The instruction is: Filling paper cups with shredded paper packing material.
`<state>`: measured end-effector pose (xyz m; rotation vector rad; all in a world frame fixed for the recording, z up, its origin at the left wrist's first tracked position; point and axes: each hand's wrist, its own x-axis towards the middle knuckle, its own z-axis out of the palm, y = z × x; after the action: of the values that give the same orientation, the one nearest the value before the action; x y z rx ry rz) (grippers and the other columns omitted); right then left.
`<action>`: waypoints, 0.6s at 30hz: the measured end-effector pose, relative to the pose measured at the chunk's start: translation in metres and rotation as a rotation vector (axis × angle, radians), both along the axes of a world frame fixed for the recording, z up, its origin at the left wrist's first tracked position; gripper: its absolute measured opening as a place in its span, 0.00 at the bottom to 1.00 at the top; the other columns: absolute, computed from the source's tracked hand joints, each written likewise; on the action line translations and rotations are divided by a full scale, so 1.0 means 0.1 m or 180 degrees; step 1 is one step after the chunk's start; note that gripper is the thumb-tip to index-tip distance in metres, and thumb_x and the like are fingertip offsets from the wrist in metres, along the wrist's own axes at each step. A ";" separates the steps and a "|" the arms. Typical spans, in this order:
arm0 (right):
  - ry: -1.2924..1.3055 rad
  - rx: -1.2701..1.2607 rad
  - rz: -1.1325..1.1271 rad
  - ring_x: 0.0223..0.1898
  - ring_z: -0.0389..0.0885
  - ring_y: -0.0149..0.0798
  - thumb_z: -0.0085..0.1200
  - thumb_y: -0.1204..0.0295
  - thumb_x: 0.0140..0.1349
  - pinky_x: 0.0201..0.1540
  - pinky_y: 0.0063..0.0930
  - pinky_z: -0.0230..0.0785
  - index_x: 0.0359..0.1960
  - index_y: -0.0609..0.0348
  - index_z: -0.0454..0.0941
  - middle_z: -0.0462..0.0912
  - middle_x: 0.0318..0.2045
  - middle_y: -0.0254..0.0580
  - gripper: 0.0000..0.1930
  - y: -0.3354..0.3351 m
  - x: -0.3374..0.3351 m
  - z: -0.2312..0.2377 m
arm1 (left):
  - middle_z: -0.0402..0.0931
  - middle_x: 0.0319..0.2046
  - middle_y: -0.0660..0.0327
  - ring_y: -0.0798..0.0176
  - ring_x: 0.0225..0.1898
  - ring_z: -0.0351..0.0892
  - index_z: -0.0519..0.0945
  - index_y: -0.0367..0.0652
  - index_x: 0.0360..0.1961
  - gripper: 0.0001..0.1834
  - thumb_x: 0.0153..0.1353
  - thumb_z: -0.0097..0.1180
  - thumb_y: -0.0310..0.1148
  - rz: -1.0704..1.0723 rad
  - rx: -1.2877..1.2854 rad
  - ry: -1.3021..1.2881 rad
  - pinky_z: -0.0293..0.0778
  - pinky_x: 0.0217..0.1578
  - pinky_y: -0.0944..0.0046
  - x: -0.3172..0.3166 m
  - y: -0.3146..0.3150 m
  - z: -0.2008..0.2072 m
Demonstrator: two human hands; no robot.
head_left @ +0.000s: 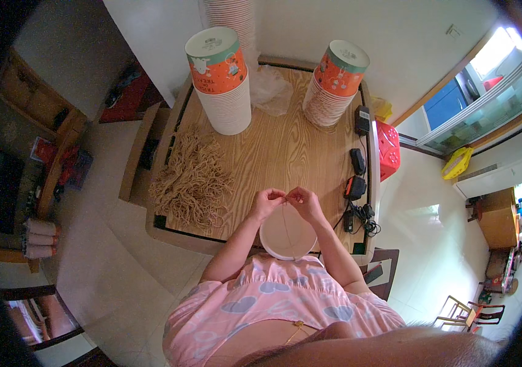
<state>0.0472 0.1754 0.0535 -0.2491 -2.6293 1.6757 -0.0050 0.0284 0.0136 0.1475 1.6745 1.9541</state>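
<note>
A white paper bucket [274, 234] rests at the near edge of the table, its open mouth facing me. My left hand [267, 203] and my right hand [305, 204] meet at the bucket's far side, fingertips pinched together. Between them they hold a thin piece of twine [286, 224], which runs down across the bucket's mouth toward its near rim. The fingers cover the spot where the twine meets the bucket, so how it is attached there cannot be seen. Left of my hands lies a heap of tan twine pieces [192, 177].
Two upside-down bucket stacks, a taller left one [223, 107] and a right one [328, 104], stand at the far side of the wooden table [267, 150]. Between them lies a clear plastic bag [271, 90]. Black adapters and cables [354, 188] line the right edge, beside a red stool [388, 150].
</note>
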 end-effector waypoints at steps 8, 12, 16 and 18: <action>-0.0143 -0.0105 -0.0078 0.25 0.72 0.28 0.55 0.72 0.50 0.30 0.24 0.66 0.27 0.62 0.76 0.79 0.23 0.40 0.06 0.01 0.02 -0.01 | 0.78 0.27 0.60 0.70 0.29 0.76 0.77 0.35 0.30 0.06 0.49 0.58 0.24 0.0019 -0.0034 0.0104 0.73 0.33 0.72 -0.01 0.01 -0.10; -0.0265 -0.0065 -0.0063 0.26 0.72 0.27 0.54 0.75 0.51 0.30 0.23 0.66 0.28 0.63 0.76 0.79 0.24 0.39 0.05 0.00 0.01 0.00 | 0.78 0.27 0.60 0.70 0.29 0.76 0.78 0.36 0.30 0.05 0.49 0.57 0.23 -0.0035 -0.0097 0.0077 0.73 0.33 0.72 -0.01 0.00 -0.13; 0.0079 -0.0528 -0.0319 0.28 0.73 0.27 0.52 0.78 0.51 0.32 0.22 0.66 0.30 0.64 0.75 0.79 0.26 0.38 0.05 0.03 0.01 -0.17 | 0.77 0.28 0.59 0.69 0.30 0.76 0.78 0.36 0.30 0.05 0.50 0.55 0.22 0.0012 -0.0002 -0.0248 0.72 0.34 0.71 -0.01 0.01 -0.12; -0.0158 -0.0785 -0.0429 0.29 0.72 0.25 0.50 0.77 0.55 0.32 0.19 0.65 0.34 0.61 0.75 0.77 0.27 0.34 0.06 0.06 0.01 -0.13 | 0.77 0.28 0.60 0.69 0.30 0.76 0.78 0.36 0.30 0.05 0.50 0.55 0.23 -0.0014 0.0003 -0.0310 0.72 0.34 0.71 -0.01 0.00 -0.08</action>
<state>0.0485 0.1811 0.0403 -0.4657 -2.3724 1.9674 -0.0063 0.0282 0.0059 0.0552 1.6093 1.9274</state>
